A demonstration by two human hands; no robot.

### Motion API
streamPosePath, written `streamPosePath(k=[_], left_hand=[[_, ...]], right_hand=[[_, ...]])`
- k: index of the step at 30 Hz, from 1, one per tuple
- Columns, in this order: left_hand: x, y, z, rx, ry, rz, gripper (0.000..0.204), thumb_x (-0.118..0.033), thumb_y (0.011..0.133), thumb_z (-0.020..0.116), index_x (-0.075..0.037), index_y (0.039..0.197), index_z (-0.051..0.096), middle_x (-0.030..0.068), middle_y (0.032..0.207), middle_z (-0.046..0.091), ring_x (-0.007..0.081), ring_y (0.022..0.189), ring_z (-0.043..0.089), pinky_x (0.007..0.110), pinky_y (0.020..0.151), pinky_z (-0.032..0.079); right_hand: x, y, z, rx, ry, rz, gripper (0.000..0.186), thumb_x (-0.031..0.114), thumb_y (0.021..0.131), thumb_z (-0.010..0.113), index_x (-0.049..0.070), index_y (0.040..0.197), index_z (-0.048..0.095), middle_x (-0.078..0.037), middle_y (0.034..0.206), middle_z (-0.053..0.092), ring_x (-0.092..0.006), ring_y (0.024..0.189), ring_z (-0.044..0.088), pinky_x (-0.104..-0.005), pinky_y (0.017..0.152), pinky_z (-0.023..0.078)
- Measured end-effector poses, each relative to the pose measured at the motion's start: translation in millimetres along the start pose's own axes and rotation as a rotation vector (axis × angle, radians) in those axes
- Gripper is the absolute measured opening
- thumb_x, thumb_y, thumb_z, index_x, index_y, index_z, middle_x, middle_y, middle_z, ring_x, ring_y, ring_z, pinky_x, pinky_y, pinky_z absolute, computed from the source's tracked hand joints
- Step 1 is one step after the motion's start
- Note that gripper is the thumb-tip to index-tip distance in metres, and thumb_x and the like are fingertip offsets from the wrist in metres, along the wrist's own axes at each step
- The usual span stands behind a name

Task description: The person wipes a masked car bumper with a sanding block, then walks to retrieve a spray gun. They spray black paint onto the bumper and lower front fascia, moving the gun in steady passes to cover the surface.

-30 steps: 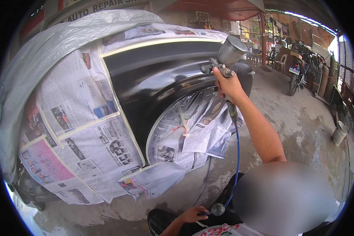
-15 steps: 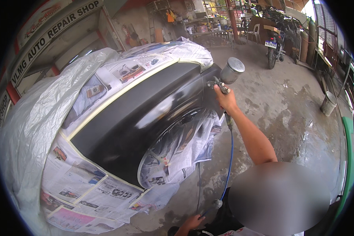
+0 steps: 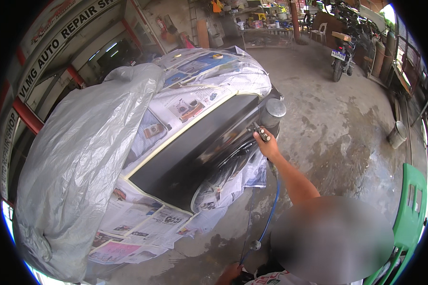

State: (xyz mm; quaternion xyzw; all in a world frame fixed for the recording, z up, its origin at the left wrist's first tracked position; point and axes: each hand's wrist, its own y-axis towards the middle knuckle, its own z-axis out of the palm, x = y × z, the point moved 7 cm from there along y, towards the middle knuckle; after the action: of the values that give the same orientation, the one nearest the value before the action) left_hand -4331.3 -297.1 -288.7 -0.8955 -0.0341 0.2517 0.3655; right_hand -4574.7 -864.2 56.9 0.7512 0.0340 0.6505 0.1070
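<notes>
My right hand (image 3: 268, 145) is closed round a spray gun (image 3: 260, 132) with a silver cup (image 3: 275, 110) on top. The gun is beside the front part of a dark car fender (image 3: 176, 166), above the wheel arch; a gap between nozzle and panel is hard to judge. A blue air hose (image 3: 274, 204) hangs from the gun's handle. Low in the view, my left hand (image 3: 232, 272) is closed at the hose, its fingers partly hidden. Newspaper masking (image 3: 195, 102) edged with pale tape surrounds the fender. Plastic and newspaper (image 3: 233, 183) cover the wheel.
A silver-grey sheet (image 3: 85, 156) drapes the car at left. A green panel (image 3: 408, 209) stands at right, near a bucket (image 3: 397, 135). Farther back are a motorcycle (image 3: 340, 59), a white chair (image 3: 319, 31) and a cluttered workbench (image 3: 266, 31). The concrete floor (image 3: 318, 128) has damp patches.
The view has shifted, so the car sits farther right in it. My right hand has brought the spray gun back from the fender's front end toward the wheel arch. My left hand stays low at the hose.
</notes>
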Motion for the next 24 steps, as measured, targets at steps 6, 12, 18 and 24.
streamPosePath(k=[6, 12, 18, 24], left_hand=[[101, -117, -1, 0.064, -0.163, -0.304, 0.040, -0.043, 0.103, 0.051, -0.008, 0.108, 0.070, 0.0189, 0.107, 0.074, 0.0421, 0.105, 0.070, 0.054, 0.089, 0.054], [184, -238, 28, 0.231, 0.119, -0.294, 0.034, -0.032, 0.097, 0.061, -0.017, 0.127, 0.065, 0.0138, 0.131, 0.068, 0.0388, 0.115, 0.068, 0.054, 0.095, 0.054], [229, -364, 43, 0.181, -0.075, -0.526, 0.042, -0.030, 0.099, 0.059, -0.023, 0.140, 0.060, 0.0122, 0.135, 0.067, 0.0369, 0.128, 0.062, 0.053, 0.101, 0.052], [257, -438, 33, 0.220, 0.012, -0.548, 0.040, -0.037, 0.102, 0.050, -0.023, 0.138, 0.062, 0.0129, 0.135, 0.067, 0.0382, 0.126, 0.062, 0.054, 0.102, 0.051]], right_hand=[[40, -108, 81, 0.075, 0.059, 0.023, 0.057, 0.043, 0.097, 0.072, 0.006, 0.139, 0.062, -0.013, 0.115, 0.075, -0.0204, 0.109, 0.069, -0.0345, 0.096, 0.051], [88, -219, 192, 0.152, 0.127, -0.011, 0.055, 0.042, 0.098, 0.072, 0.007, 0.140, 0.062, -0.015, 0.118, 0.075, -0.0210, 0.113, 0.069, -0.0341, 0.097, 0.051], [117, -311, 275, 0.237, 0.178, -0.024, 0.056, 0.043, 0.098, 0.072, 0.010, 0.142, 0.061, -0.017, 0.117, 0.074, -0.0248, 0.112, 0.070, -0.0354, 0.095, 0.052], [147, -378, 335, 0.273, 0.249, -0.036, 0.052, 0.040, 0.098, 0.073, 0.007, 0.137, 0.064, -0.015, 0.109, 0.076, -0.0217, 0.101, 0.072, -0.0358, 0.089, 0.053]])
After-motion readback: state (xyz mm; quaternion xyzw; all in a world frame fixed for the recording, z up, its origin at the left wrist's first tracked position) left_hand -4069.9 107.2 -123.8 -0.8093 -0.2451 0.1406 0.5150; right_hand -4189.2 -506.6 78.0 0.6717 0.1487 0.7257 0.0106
